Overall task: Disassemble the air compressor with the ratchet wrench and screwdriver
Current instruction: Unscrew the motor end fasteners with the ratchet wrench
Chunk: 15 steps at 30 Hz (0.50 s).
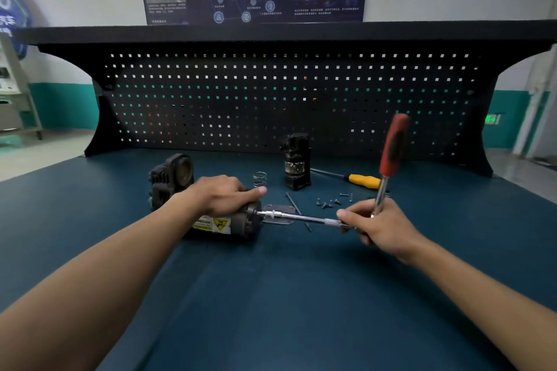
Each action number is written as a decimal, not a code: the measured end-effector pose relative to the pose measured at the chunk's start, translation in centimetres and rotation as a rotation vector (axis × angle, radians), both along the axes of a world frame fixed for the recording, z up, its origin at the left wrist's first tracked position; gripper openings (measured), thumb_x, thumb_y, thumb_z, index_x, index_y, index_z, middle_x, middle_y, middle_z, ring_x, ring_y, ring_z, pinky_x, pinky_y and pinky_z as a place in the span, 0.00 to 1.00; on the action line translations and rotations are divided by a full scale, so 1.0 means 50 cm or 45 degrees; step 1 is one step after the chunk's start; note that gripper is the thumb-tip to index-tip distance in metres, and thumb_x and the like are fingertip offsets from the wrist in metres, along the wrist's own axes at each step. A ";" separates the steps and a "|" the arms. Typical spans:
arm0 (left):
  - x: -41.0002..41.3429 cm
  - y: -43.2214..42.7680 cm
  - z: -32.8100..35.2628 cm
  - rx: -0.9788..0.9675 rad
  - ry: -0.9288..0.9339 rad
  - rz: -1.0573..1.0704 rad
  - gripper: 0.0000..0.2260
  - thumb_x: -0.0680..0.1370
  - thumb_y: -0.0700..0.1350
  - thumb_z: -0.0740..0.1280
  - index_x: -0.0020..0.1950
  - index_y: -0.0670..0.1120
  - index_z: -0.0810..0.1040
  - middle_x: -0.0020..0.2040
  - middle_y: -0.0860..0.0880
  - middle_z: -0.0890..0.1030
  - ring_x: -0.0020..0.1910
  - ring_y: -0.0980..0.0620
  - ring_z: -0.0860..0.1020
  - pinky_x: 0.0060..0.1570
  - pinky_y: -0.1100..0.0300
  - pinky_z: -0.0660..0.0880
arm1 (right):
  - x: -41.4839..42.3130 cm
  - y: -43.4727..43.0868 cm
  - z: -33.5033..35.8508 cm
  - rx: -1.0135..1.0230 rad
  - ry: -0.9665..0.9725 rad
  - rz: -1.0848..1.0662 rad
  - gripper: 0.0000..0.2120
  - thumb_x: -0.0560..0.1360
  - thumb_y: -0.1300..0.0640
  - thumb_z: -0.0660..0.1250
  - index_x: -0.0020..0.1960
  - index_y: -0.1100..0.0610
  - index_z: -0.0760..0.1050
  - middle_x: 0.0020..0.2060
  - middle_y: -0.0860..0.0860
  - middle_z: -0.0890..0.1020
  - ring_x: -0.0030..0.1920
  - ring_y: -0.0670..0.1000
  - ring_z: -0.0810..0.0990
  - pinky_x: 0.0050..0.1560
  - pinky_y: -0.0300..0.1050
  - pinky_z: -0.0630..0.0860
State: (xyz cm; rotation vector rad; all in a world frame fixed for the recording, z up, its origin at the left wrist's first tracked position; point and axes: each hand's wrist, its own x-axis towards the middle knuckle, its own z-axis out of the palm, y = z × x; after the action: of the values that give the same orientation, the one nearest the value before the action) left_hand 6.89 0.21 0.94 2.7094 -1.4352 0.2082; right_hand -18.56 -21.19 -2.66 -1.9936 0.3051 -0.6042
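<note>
The dark air compressor motor point(232, 224) lies on its side on the blue bench, a yellow warning label on its body. My left hand point(224, 194) grips it from above. A ratchet wrench point(391, 147) with a red and black handle stands up from my right hand point(379, 224), which holds the wrench head. Its long chrome extension bar point(301, 217) runs left into the motor's right end. A yellow-handled screwdriver point(361, 180) lies behind my right hand.
A black finned compressor housing point(170, 178) stands behind my left hand. A spring point(259, 178), a black cylindrical part point(297, 161), a thin metal plate point(278, 214), a long bolt point(294, 203) and several small screws point(328, 202) lie mid-bench. A black pegboard point(286, 99) closes the back.
</note>
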 end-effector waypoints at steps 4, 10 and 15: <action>-0.009 -0.008 0.015 0.080 0.114 0.083 0.40 0.73 0.78 0.43 0.48 0.50 0.82 0.50 0.51 0.80 0.54 0.45 0.76 0.48 0.53 0.67 | 0.011 -0.029 -0.016 -0.681 -0.416 -0.004 0.04 0.75 0.50 0.74 0.42 0.48 0.85 0.35 0.42 0.84 0.38 0.43 0.81 0.43 0.34 0.73; -0.018 -0.005 -0.001 -0.045 -0.116 0.094 0.44 0.67 0.80 0.39 0.35 0.46 0.78 0.34 0.50 0.78 0.36 0.52 0.74 0.32 0.57 0.64 | 0.026 -0.052 -0.023 -1.020 -0.676 -0.003 0.09 0.78 0.49 0.71 0.49 0.53 0.85 0.35 0.45 0.82 0.34 0.45 0.80 0.34 0.44 0.76; -0.005 -0.010 -0.005 -0.062 -0.136 0.087 0.45 0.66 0.81 0.39 0.34 0.45 0.78 0.32 0.49 0.79 0.36 0.51 0.76 0.33 0.56 0.66 | 0.002 -0.028 -0.010 -0.666 -0.258 0.007 0.12 0.78 0.42 0.67 0.39 0.43 0.84 0.29 0.41 0.80 0.30 0.40 0.76 0.32 0.28 0.67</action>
State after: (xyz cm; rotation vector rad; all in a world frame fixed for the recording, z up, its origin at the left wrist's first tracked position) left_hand 6.64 -0.29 0.71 2.7483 -1.3443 0.3923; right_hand -18.44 -22.59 -3.18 -2.3999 0.0129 -0.9477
